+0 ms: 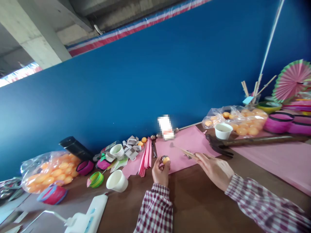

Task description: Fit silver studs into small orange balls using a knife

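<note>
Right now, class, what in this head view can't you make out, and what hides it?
All in the head view:
1. Ball: its lower part, behind the left hand's fingers.
2. Stick: its near end, covered by the right hand; its far tip, blurred.
3. White object: details, lost to pixelation.
4. Fan: cut off by the right edge.

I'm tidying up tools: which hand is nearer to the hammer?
Right: the right hand is just on the wearer's side of the hammer, close to its head but apart from it. The left hand is farther off, to the hammer's left.
</note>
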`<state>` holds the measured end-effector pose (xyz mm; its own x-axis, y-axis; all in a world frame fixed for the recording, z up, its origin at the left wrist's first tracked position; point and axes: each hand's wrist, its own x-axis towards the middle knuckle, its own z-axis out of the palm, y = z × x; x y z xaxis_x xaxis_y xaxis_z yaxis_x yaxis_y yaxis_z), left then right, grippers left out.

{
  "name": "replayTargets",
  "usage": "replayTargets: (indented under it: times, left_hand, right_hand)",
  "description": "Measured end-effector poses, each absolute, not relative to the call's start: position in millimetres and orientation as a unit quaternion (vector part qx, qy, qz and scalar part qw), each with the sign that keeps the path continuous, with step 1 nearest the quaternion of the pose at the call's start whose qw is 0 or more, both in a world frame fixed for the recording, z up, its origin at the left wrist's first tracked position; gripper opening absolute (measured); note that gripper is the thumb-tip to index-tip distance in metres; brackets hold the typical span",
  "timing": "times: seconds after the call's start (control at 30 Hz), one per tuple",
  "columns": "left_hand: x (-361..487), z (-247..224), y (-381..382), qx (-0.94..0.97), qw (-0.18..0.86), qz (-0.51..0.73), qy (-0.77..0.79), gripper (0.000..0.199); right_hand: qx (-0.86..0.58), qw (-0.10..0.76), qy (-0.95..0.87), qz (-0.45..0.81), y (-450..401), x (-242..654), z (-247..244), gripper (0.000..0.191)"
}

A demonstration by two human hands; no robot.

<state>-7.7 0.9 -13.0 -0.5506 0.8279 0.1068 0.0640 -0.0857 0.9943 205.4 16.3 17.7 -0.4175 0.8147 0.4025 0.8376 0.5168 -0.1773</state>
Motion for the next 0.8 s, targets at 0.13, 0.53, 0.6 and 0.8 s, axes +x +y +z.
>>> replayTargets:
  times: [0.13,0.53,0.6,0.8]
  left_hand:
    - [-9.9,-13.8,1.6,0.373,0.313,0.618,0.617,0.041]
    - [-13.3,-18.7,2.7,0.4,0.297,0.597,0.629,0.036]
    - [-13.2,-18.5,2.8,0.404,0.286,0.6,0.629,0.037]
    - [-11.2,-16.4,3.1,0.392,0.269,0.598,0.645,0.037]
  right_hand:
    - [-0.481,0.241,-0.842,-0.042,11.4,201.3,17.1,0.029]
    - [-0.422,0.229,-0.873,-0.085,5.4,196.1,19.3,0.042]
    - [-0.433,0.244,-0.864,-0.081,6.2,197.1,18.8,0.044]
    - [-0.421,0.234,-0.87,-0.102,8.9,199.2,14.5,0.043]
